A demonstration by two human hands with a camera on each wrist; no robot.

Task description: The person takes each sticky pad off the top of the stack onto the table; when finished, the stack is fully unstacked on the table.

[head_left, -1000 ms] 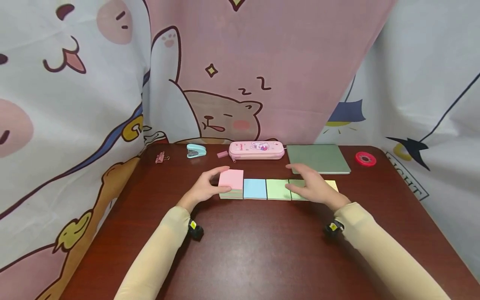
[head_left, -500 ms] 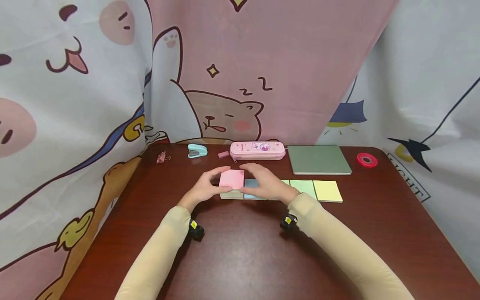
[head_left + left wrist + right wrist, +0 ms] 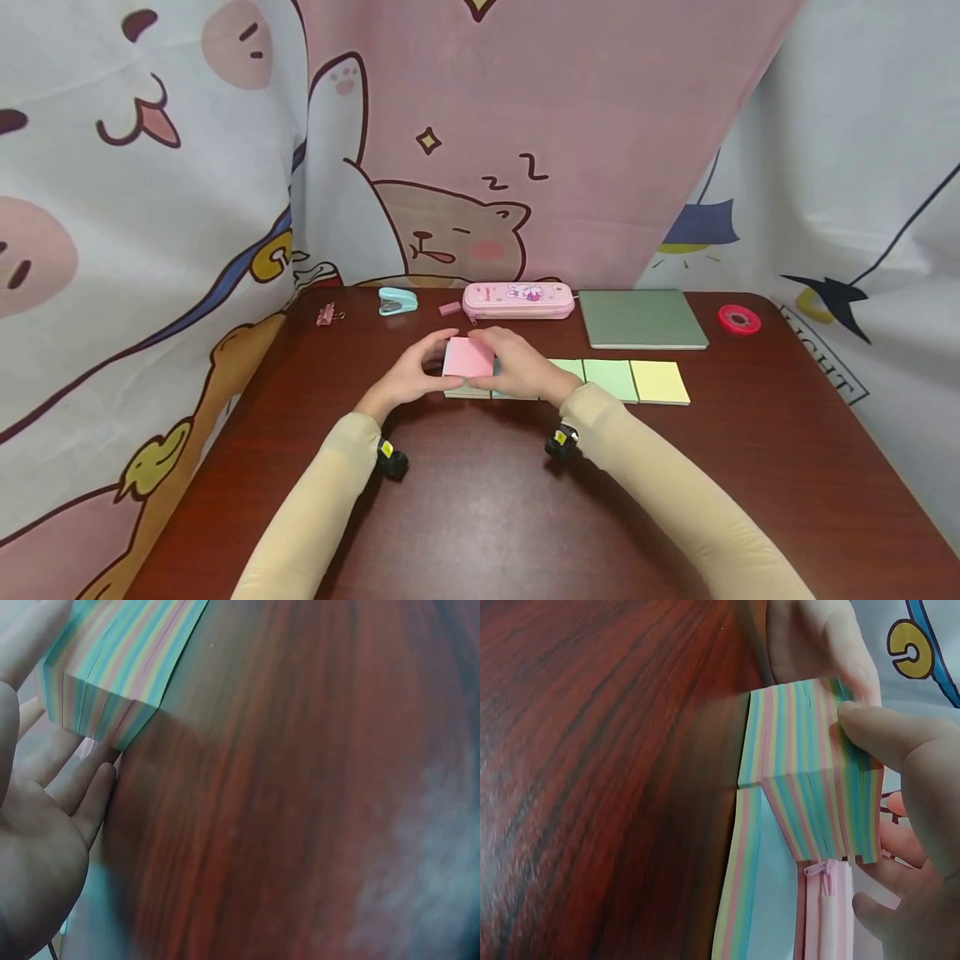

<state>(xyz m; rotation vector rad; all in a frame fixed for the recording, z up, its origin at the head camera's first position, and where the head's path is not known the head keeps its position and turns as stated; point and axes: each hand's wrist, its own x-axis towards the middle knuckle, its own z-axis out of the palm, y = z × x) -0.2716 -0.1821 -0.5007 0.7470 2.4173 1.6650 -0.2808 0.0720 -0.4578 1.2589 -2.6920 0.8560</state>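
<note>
One square striped-edge paper note block [image 3: 468, 358] was gripped by both hands: left hand [image 3: 408, 377], right hand [image 3: 522, 372] | three flat square pads [image 3: 613, 380] were laid on glossy wooden counter [image 3: 480, 492]

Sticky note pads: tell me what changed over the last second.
The right hand moved left from the green pads and took hold of the pink-topped stack, which the left hand holds as before. The yellow pad and pencil case stayed put.

Dark red-brown wooden table [image 3: 480, 517]; cartoon-animal fabric backdrop [image 3: 525, 125] in pink and white hangs behind and at sides; soft even light
</note>
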